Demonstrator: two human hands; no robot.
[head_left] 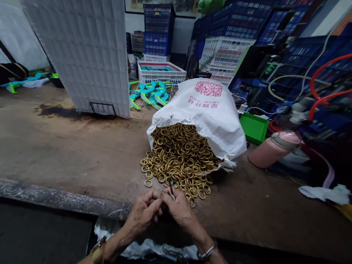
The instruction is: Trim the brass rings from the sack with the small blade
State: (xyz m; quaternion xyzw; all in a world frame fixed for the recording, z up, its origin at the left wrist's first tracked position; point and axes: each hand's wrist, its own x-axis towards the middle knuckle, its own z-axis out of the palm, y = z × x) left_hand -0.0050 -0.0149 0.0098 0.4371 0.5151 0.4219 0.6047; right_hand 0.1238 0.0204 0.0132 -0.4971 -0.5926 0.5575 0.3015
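Rings (179,158) and sack (197,111) on table (49,146)

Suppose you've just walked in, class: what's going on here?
A person works with both hands at the near edge of the table. The right hand holds a thin dark tool; the left hand is close beside it, fingers curled; whether it holds anything is unclear. Just beyond, brass-coloured rings spill from the white sack onto the table.
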